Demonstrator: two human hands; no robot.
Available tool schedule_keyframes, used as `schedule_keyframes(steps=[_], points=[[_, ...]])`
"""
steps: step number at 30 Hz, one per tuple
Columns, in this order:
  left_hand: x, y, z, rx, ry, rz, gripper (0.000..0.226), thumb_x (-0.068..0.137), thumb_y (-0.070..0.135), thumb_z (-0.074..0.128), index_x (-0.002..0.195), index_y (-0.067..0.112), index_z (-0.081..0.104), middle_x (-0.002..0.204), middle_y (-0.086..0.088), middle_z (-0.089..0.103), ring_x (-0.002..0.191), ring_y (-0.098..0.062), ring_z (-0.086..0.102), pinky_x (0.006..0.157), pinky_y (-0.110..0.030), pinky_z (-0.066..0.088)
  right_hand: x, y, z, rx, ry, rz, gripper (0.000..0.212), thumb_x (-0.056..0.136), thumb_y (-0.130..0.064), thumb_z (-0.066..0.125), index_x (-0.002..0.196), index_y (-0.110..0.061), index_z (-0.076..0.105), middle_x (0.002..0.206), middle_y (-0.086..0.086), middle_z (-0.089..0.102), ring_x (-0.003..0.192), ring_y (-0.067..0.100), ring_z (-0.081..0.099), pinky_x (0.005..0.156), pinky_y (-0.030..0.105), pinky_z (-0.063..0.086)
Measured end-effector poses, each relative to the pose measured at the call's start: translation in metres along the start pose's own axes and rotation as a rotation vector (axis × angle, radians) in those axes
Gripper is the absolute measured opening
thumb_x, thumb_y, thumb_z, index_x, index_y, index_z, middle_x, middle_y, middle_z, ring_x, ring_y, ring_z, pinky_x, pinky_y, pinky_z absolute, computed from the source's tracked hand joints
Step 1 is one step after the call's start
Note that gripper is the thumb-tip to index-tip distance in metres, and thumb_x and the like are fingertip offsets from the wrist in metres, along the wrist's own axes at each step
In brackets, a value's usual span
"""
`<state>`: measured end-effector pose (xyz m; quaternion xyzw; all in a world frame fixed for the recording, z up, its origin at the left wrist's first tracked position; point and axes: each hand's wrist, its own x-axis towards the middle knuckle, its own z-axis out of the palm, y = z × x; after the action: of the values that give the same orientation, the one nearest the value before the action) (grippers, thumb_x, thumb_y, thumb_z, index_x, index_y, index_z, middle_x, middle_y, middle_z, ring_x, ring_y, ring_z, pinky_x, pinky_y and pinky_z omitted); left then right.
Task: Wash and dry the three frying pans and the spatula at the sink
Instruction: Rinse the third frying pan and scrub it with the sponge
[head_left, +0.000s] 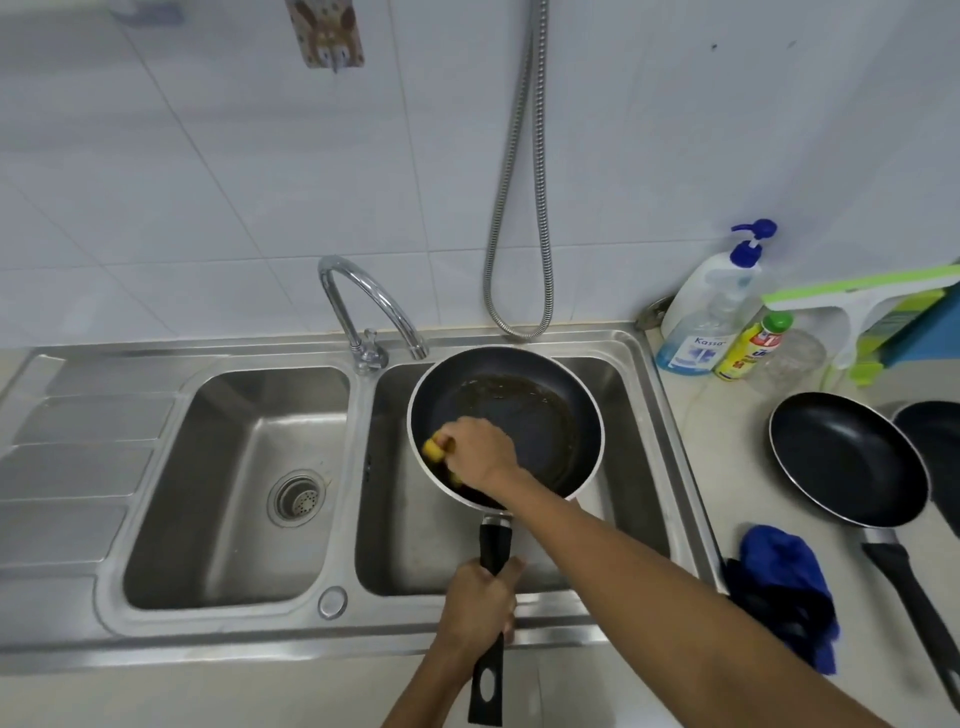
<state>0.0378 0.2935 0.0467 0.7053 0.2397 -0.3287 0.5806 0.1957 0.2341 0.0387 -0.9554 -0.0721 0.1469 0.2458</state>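
A dark frying pan (524, 410) with brown residue inside is held over the right basin of the steel sink (639, 415). My left hand (480, 605) grips its black handle near the sink's front edge. My right hand (475, 449) holds a yellow sponge (435, 449) against the pan's inner left side. A second black pan (847, 460) lies on the counter to the right, its handle pointing toward me. The edge of a third pan (935, 441) shows at the right border. No spatula is in view.
The chrome tap (363, 306) arches over the divider, its spout just behind the pan. The left basin (234, 488) has a drain strainer. A blue cloth (784, 587) lies on the counter. Soap bottles (711, 312) and a green squeegee (857, 301) stand at the back right.
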Motion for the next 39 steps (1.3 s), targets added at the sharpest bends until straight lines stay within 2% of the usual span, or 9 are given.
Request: schedule_keyframes(steps=[4,9,12,18,24,31,33,36,39], points=[[-0.001,0.005,-0.002,0.013,0.004,0.022,0.035,0.102,0.026,0.060,0.071,0.013,0.050,0.045,0.001,0.045,0.036,-0.012,0.042,0.041,-0.022,0.040,0.028,-0.020,-0.001,0.145,0.056,0.107,0.006,0.086,-0.019,0.056,0.088,-0.020,0.061,0.101,0.008,0.068,0.098,0.035,0.064,0.072,0.036,0.045],[0.004,0.016,-0.019,0.006,0.004,0.111,0.032,0.101,0.027,0.060,0.074,0.012,0.055,0.048,0.002,0.047,0.040,-0.012,0.044,0.044,-0.023,0.042,0.008,-0.036,0.005,0.367,0.048,-0.002,0.014,0.099,-0.030,0.046,0.103,-0.017,0.049,0.102,0.010,0.060,0.090,0.030,0.059,0.077,0.044,0.048],[0.008,0.024,-0.024,0.025,0.036,0.131,0.037,0.100,0.028,0.061,0.067,0.011,0.053,0.046,0.002,0.050,0.039,-0.013,0.046,0.046,-0.024,0.041,-0.014,-0.025,0.007,0.191,0.172,-0.213,0.018,0.101,-0.031,0.049,0.111,-0.016,0.048,0.106,0.010,0.054,0.089,0.030,0.056,0.073,0.045,0.048],[0.007,0.017,-0.016,-0.029,0.023,0.086,0.035,0.101,0.029,0.061,0.071,0.014,0.052,0.046,0.003,0.047,0.038,-0.012,0.044,0.045,-0.025,0.040,-0.022,-0.009,-0.006,-0.105,0.172,-0.410,0.022,0.100,-0.034,0.048,0.114,-0.017,0.047,0.110,0.010,0.050,0.093,0.031,0.053,0.068,0.045,0.050],[-0.001,0.009,-0.011,-0.044,-0.009,0.058,0.035,0.100,0.033,0.064,0.071,0.018,0.049,0.047,0.004,0.045,0.038,-0.012,0.042,0.044,-0.026,0.039,0.035,-0.013,-0.018,-0.213,0.049,-0.149,0.036,0.094,-0.019,0.054,0.127,-0.010,0.042,0.124,0.018,0.046,0.109,0.042,0.052,0.078,0.047,0.045],[0.001,0.002,-0.017,-0.059,0.042,0.052,0.036,0.101,0.030,0.063,0.071,0.015,0.051,0.045,0.004,0.044,0.037,-0.012,0.043,0.043,-0.024,0.040,0.021,0.027,-0.018,-0.351,-0.129,-0.157,0.040,0.091,-0.027,0.058,0.127,-0.014,0.047,0.127,0.014,0.049,0.113,0.041,0.056,0.089,0.048,0.049],[0.001,0.000,-0.022,-0.056,0.064,0.061,0.036,0.101,0.030,0.062,0.070,0.014,0.051,0.044,0.004,0.045,0.037,-0.012,0.044,0.043,-0.024,0.040,0.018,0.051,-0.020,-0.223,-0.110,-0.013,0.030,0.093,-0.033,0.056,0.116,-0.014,0.051,0.120,0.014,0.056,0.109,0.039,0.060,0.089,0.045,0.050],[0.002,-0.002,-0.030,-0.042,0.081,0.072,0.038,0.101,0.030,0.062,0.069,0.014,0.051,0.044,0.003,0.045,0.037,-0.013,0.044,0.044,-0.024,0.040,0.010,0.071,-0.031,0.221,0.051,0.236,0.019,0.096,-0.035,0.055,0.093,-0.016,0.054,0.096,0.008,0.063,0.095,0.032,0.061,0.078,0.035,0.043],[0.004,-0.006,-0.037,-0.073,0.073,0.051,0.041,0.101,0.030,0.063,0.066,0.014,0.047,0.045,0.000,0.042,0.037,-0.014,0.040,0.043,-0.024,0.038,0.000,0.088,-0.047,0.570,0.199,0.366,0.013,0.094,-0.027,0.056,0.090,-0.016,0.060,0.089,0.003,0.063,0.090,0.027,0.061,0.077,0.038,0.048]])
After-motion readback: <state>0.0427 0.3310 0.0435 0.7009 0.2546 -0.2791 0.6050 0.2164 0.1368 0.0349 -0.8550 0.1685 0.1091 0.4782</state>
